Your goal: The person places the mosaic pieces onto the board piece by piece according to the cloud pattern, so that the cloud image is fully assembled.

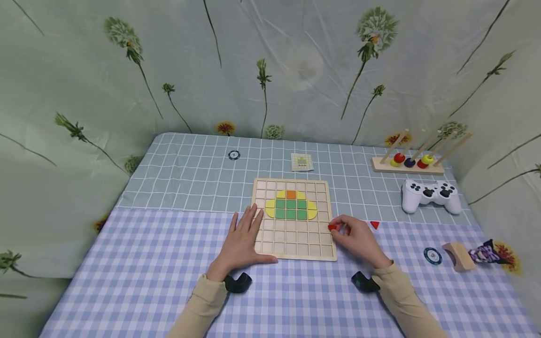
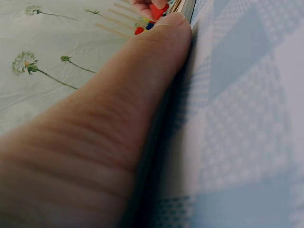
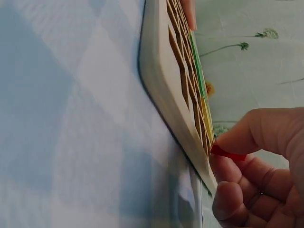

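A square wooden grid board (image 1: 291, 239) lies on the table, its upper cells filled with green squares (image 1: 290, 209), yellow rounded pieces (image 1: 312, 210) and one orange square (image 1: 291, 195). With fingers spread, my left hand (image 1: 238, 246) rests along the board's left edge, its thumb at the front edge. At the right edge, my right hand (image 1: 357, 237) pinches a small red piece (image 3: 230, 154) between thumb and fingers. The red piece's full outline is partly hidden by the fingertips. Just right of that hand, a red triangle (image 1: 374, 225) lies on the cloth.
Behind the board lies a small pattern card (image 1: 302, 162); a poker chip (image 1: 234, 155) is to its left. On the right are a peg stand with beads (image 1: 407, 167), a white game controller (image 1: 431, 196), another chip (image 1: 433, 256), a wooden arch block (image 1: 460, 256) and a purple packet (image 1: 488, 253).
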The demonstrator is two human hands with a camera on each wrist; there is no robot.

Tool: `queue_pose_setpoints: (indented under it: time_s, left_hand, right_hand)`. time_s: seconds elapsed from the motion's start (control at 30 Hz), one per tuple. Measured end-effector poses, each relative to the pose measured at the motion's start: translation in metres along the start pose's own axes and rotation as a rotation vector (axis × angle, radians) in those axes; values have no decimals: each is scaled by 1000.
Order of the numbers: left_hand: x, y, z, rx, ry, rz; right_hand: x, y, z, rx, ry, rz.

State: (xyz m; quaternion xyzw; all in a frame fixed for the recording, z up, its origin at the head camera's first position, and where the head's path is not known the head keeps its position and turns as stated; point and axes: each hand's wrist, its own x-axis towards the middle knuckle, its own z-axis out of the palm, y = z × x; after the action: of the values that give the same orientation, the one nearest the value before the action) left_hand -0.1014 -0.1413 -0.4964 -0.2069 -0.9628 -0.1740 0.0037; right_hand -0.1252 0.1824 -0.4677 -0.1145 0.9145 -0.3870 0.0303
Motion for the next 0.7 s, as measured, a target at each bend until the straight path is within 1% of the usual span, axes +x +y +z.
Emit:
queue_pose_setpoints:
  time_s: [0.1,0.4,0.57,0.7]
  left_hand:
    - [0,0,0,-4,5,1]
    - [-1,-1,2,3,4,2]
    - [0,-1,0,-2,9,4]
    - [0,-1,0,-4,-2,-5]
  right_hand:
    - [2,-4,4,35,10,-29]
    - [15,-23,20,89,-15,-97]
    - [24,-35,35,100,-48,-127]
    - [33,-49,47,105,-101,-151]
